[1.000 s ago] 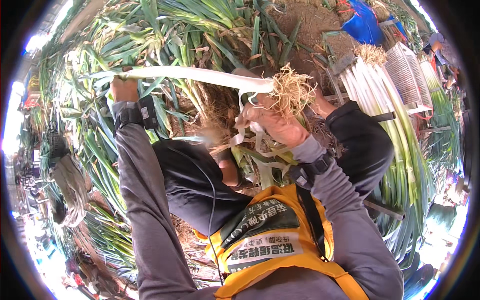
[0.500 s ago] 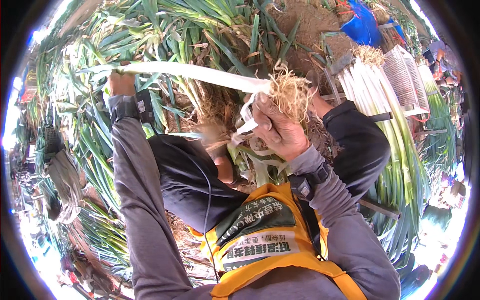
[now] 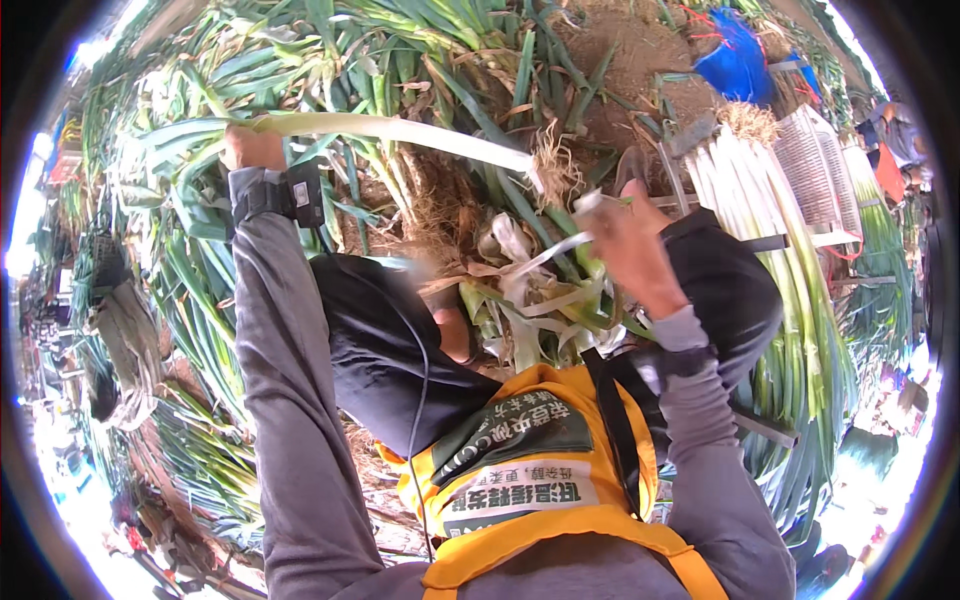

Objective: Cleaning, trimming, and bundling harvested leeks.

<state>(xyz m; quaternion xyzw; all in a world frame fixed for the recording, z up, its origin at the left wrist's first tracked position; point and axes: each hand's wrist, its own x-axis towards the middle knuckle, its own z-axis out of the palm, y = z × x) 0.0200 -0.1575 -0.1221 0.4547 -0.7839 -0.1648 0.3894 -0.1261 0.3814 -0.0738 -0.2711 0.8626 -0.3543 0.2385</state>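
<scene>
My left hand (image 3: 252, 147) is wrapped round the leafy upper part of a long green onion (image 3: 400, 127). Its pale stalk stretches rightward, nearly level, to a tuft of tan roots (image 3: 556, 165). My right hand (image 3: 632, 245), somewhat blurred, is closed just below and right of those roots, apart from the stalk. From its fingers a whitish strip of outer skin (image 3: 545, 256) trails down to the left. Beneath it, between my legs, lies a heap of peeled skins and leaves (image 3: 530, 315).
Unpeeled green onions (image 3: 390, 50) are piled ahead and to the left. At right, a bundle of cleaned stalks (image 3: 755, 220) rests in a metal rack (image 3: 790, 242) beside a pale ribbed panel (image 3: 812, 165). Farther off are a blue bag (image 3: 737, 60) and another person (image 3: 892, 135).
My right hand has moved right, away from the root end it was touching, with a strip of skin trailing from it. My left hand still holds the green onion.
</scene>
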